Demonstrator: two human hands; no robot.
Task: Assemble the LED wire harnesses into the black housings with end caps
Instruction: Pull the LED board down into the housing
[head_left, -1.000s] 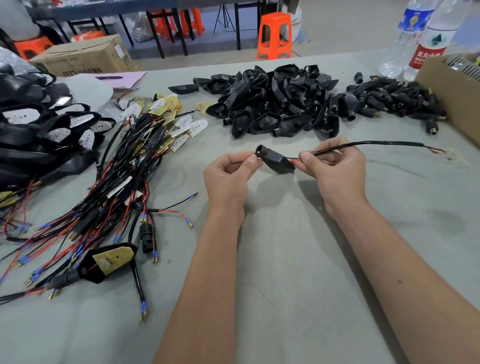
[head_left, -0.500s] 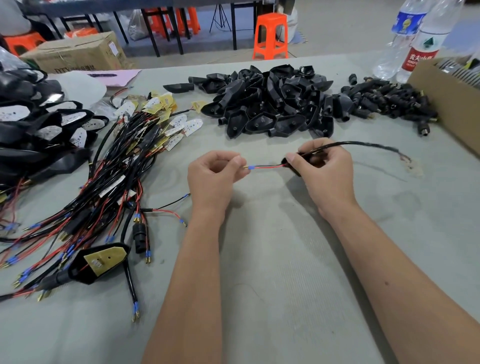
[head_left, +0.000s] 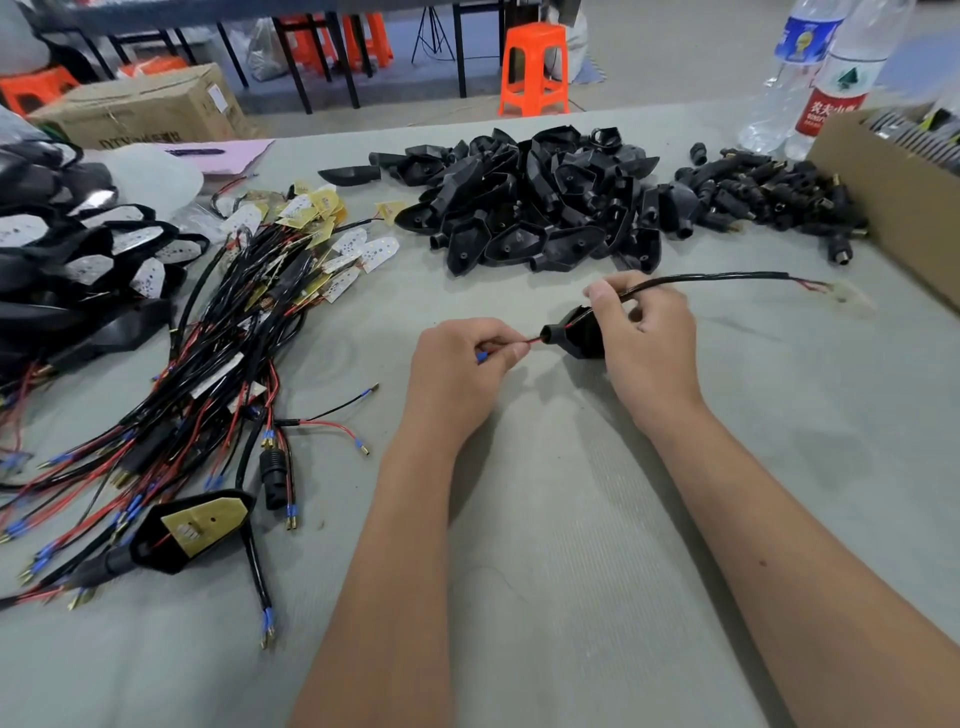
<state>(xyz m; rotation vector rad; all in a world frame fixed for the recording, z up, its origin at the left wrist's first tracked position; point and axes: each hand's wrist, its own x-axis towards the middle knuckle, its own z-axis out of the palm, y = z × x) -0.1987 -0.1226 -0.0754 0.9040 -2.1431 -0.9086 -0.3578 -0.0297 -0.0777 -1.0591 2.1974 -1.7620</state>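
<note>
housing (head_left: 576, 338): black, tapered, narrow neck pointing left, gripped by right hand (head_left: 644, 343)
wire (head_left: 532, 340): red, blue-tipped, emerging from neck, pinched by left hand (head_left: 462, 364)

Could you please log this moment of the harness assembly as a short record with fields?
left hand: left hand pinches the red wire by its blue terminal
right hand: right hand holds the black housing and the black cable
wire path: red wire exits the housing's narrow neck
LED board: LED board trails at the cable's far end, not yet seated
supplies: empty housings; end caps; loose harnesses
</note>
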